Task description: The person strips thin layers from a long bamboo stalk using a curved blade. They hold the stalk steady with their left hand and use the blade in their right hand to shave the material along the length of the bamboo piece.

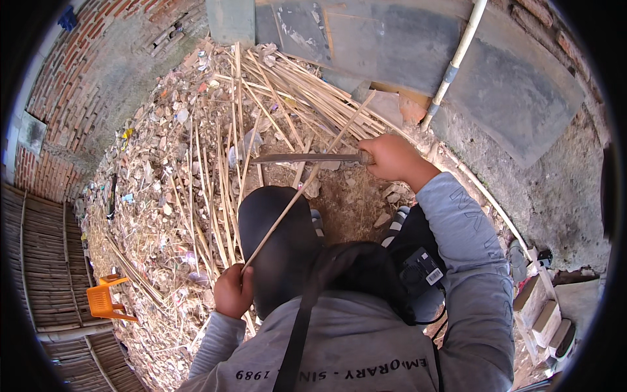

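Across the knee, the pale thin stick [297, 196] sits gripped by the left hand [233, 291], the right hand [390, 158] clasping a knife [304, 158].

Thin pale bamboo stick [307, 179], slanted; long dull knife blade [304, 157] level across it

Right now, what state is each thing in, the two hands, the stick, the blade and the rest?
left hand: closed on the lower end of the stick
right hand: closed on the blade's handle
bamboo stick: held slanted, crossed by the blade
long blade: held level
heap of bamboo sticks: lying loose
orange stool: tipped over
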{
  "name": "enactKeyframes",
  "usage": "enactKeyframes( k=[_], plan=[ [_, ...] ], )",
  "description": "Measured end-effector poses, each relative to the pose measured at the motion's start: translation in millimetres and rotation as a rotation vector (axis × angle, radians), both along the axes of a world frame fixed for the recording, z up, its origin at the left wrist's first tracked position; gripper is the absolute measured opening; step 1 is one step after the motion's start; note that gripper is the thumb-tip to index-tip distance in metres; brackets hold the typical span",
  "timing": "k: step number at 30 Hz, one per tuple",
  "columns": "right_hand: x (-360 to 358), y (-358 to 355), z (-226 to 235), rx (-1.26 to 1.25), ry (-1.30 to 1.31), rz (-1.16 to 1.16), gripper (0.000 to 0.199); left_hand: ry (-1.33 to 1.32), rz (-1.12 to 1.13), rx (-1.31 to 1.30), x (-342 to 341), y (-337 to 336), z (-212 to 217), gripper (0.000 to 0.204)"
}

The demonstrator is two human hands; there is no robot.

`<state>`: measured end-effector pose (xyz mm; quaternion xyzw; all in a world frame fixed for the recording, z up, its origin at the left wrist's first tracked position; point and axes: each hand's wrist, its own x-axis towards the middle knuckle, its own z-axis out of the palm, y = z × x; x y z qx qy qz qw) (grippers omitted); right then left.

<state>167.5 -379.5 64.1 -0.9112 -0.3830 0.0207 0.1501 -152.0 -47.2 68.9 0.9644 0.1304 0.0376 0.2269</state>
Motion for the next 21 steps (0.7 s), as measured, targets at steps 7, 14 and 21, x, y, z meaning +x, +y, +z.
enactKeyframes(
  k=[7,14,21],
  plan=[
    [-5.9,13.2,12.9,0.002,0.032,-0.012,0.033,0.086,0.006,0.001,-0.6,0.8,-5.0,0.035],
    [19.3,-5.6,-14.5,0.090,0.237,-0.096,0.037,0.090,0.050,0.169,-0.6,1.3,-21.1,0.031],
    [10.3,5.8,-5.7,0.097,0.171,-0.035,0.031,0.023,0.048,0.237,-6.7,-1.4,-24.8,0.025]
  ],
)
